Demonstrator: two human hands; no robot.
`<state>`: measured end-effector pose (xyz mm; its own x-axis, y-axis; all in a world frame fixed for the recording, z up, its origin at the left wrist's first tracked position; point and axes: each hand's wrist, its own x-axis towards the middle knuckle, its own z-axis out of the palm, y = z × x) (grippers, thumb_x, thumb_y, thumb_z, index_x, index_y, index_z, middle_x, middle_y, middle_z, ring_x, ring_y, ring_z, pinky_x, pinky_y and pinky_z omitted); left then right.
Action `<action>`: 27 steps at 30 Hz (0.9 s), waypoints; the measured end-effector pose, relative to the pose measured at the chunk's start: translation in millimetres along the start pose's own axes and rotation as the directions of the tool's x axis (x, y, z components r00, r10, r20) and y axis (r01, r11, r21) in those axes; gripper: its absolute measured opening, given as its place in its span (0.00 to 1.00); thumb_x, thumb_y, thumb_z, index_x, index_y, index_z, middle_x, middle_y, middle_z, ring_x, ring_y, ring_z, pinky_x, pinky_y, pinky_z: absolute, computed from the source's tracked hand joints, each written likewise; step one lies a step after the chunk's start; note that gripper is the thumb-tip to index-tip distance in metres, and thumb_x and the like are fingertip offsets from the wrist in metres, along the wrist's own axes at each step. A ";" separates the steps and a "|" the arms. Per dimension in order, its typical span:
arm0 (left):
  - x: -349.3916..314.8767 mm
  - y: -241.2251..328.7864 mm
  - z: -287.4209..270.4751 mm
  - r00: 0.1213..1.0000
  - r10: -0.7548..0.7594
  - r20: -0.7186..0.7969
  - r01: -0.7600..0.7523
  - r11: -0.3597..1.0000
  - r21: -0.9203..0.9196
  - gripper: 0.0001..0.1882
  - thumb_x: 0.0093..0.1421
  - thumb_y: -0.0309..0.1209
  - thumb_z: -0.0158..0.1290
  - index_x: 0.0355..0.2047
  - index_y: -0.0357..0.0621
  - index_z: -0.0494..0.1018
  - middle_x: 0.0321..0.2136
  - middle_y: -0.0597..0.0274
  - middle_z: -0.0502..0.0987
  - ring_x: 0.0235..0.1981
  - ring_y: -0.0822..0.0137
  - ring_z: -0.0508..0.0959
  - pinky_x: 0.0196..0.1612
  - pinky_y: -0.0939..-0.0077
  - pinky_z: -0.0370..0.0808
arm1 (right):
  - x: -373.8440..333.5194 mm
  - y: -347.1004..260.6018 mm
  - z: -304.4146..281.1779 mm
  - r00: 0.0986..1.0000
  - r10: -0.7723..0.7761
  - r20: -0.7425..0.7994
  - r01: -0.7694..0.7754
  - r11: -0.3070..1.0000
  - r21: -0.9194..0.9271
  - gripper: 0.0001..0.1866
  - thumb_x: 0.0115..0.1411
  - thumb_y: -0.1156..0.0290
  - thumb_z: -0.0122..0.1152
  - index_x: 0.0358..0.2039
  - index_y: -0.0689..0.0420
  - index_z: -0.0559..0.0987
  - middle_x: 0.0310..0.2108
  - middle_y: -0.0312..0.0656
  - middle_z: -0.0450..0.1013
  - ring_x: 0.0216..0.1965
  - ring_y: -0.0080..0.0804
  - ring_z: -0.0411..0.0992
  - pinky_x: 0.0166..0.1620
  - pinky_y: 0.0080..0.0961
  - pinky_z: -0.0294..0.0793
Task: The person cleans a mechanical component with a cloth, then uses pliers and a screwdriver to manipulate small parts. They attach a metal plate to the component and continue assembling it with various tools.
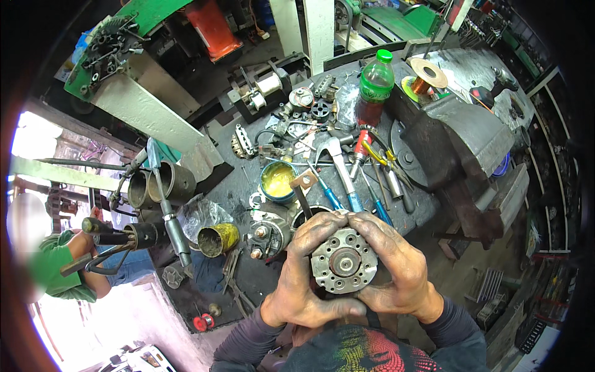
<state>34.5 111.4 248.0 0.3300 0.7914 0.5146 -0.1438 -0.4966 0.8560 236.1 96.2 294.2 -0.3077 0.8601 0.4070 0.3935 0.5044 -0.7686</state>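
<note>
Both hands cup a round metal machine part (325, 273), its face turned toward me, with a ring of bolt holes and a raised hub in the middle. My left hand (300, 282) wraps its left side, thumb below the rim. On the other side my right hand (400, 270) curls round it, the fingertips of both hands meeting at the top. Just beyond my left hand lies a dark cylindrical motor part with copper studs (268, 239). A tub of yellow grease (279, 180) stands farther off, beside a flat metal bar with a hole (304, 181).
Past my hands lie a hammer (338, 164), blue-handled screwdrivers (328, 197) and yellow-handled pliers (379, 153). A green-capped bottle (377, 87) and a copper wire spool (429, 73) stand farther back. A dark bulky machine (458, 136) is at right. A yellow can (218, 240) and a seated person (65, 266) are left.
</note>
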 end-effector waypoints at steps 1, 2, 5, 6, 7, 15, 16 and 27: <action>-0.2 -0.3 1.3 1.000 0.011 -0.013 -0.011 1.000 0.008 0.59 0.47 0.51 0.78 0.70 0.39 0.56 0.65 0.43 0.67 0.67 0.44 0.68 0.69 0.48 0.65 | 0.4 0.3 0.1 1.000 -0.004 -0.002 0.004 1.000 0.004 0.49 0.38 0.79 0.76 0.66 0.66 0.72 0.62 0.56 0.74 0.65 0.55 0.73 0.66 0.42 0.74; -0.8 -0.2 3.0 0.999 0.000 -0.034 0.001 1.000 0.029 0.59 0.47 0.52 0.78 0.70 0.37 0.57 0.65 0.43 0.67 0.67 0.45 0.68 0.69 0.48 0.65 | 1.3 0.9 -0.2 1.000 -0.005 0.003 0.005 1.000 0.006 0.49 0.38 0.79 0.76 0.66 0.66 0.71 0.63 0.56 0.74 0.65 0.55 0.72 0.66 0.42 0.73; -2.4 1.3 8.7 0.994 -0.062 -0.095 0.067 0.996 0.051 0.57 0.48 0.51 0.78 0.69 0.35 0.59 0.64 0.42 0.67 0.67 0.45 0.68 0.69 0.49 0.66 | 6.4 4.8 -4.2 0.998 0.016 0.060 -0.018 0.999 0.049 0.50 0.40 0.78 0.77 0.68 0.66 0.69 0.64 0.56 0.72 0.67 0.56 0.71 0.68 0.43 0.71; -2.6 2.1 10.2 0.989 -0.088 -0.115 0.091 0.996 0.017 0.56 0.49 0.51 0.77 0.68 0.36 0.60 0.64 0.42 0.68 0.67 0.45 0.68 0.69 0.49 0.66 | 8.4 6.0 -6.5 0.996 0.018 0.083 -0.026 0.995 0.093 0.51 0.41 0.77 0.78 0.69 0.65 0.69 0.65 0.56 0.72 0.67 0.56 0.70 0.68 0.44 0.71; -2.8 3.3 10.9 0.985 -0.107 -0.136 0.106 0.994 -0.020 0.56 0.49 0.51 0.77 0.68 0.36 0.60 0.63 0.43 0.68 0.66 0.45 0.69 0.69 0.49 0.66 | 10.3 7.1 -8.9 0.994 0.025 0.108 -0.039 0.991 0.132 0.51 0.41 0.77 0.78 0.69 0.65 0.68 0.65 0.56 0.71 0.67 0.56 0.70 0.69 0.44 0.70; 1.6 5.5 1.8 0.997 -0.054 -0.056 0.063 0.982 0.177 0.62 0.41 0.58 0.79 0.67 0.36 0.61 0.61 0.43 0.69 0.64 0.45 0.69 0.67 0.45 0.66 | 14.0 8.9 -8.8 0.992 0.020 0.122 -0.039 0.988 0.152 0.49 0.41 0.76 0.77 0.67 0.68 0.69 0.64 0.58 0.72 0.65 0.58 0.72 0.67 0.46 0.72; 3.1 2.4 1.1 0.999 -0.016 -0.041 0.023 0.981 0.193 0.64 0.39 0.60 0.79 0.67 0.35 0.61 0.60 0.43 0.69 0.64 0.46 0.69 0.67 0.46 0.66 | 13.2 8.8 -7.0 0.994 0.013 0.113 -0.031 0.987 0.156 0.48 0.41 0.77 0.77 0.66 0.68 0.70 0.63 0.58 0.72 0.65 0.58 0.72 0.67 0.46 0.72; 2.0 -4.5 0.3 0.999 0.039 -0.038 -0.032 0.986 0.165 0.56 0.41 0.53 0.81 0.63 0.40 0.64 0.58 0.45 0.70 0.62 0.46 0.73 0.66 0.43 0.70 | 13.9 7.1 -5.2 0.998 -0.036 0.059 0.028 0.991 0.131 0.45 0.37 0.77 0.76 0.61 0.71 0.74 0.58 0.62 0.76 0.60 0.60 0.76 0.64 0.47 0.76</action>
<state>36.0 115.1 245.2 0.2886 0.7845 0.5489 0.0012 -0.5736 0.8192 239.1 112.1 297.0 -0.3721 0.8353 0.4048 0.2681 0.5143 -0.8146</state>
